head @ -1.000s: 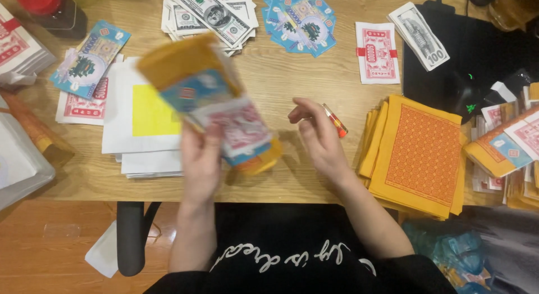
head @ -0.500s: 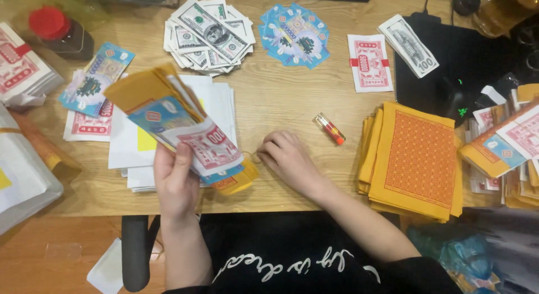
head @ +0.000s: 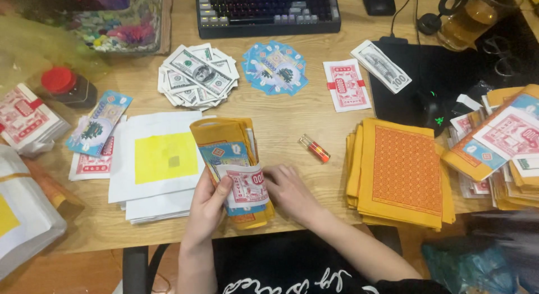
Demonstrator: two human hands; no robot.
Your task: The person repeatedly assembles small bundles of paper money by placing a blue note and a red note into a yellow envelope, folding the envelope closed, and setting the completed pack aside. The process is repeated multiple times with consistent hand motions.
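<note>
A folded yellow paper bundle (head: pixel 224 138) with blue and red printed notes tucked in it rests near the desk's front edge. My left hand (head: pixel 206 207) grips its lower left side, thumb on the red and white note. My right hand (head: pixel 289 192) touches the bundle's lower right side with its fingers curled against it. A small red lighter (head: pixel 314 148) lies just right of the bundle.
White sheets with a yellow square (head: pixel 163 159) lie to the left. A stack of orange-yellow papers (head: pixel 401 173) sits on the right. Fanned banknotes (head: pixel 196 75), blue notes (head: pixel 275 66), a red note pack (head: pixel 346 85), a keyboard (head: pixel 269 10) and a red-capped jar (head: pixel 66 86) lie farther back.
The bundle has come down from a raised tilt to rest near the desk edge. My right hand moved left from the bare desk onto the bundle.
</note>
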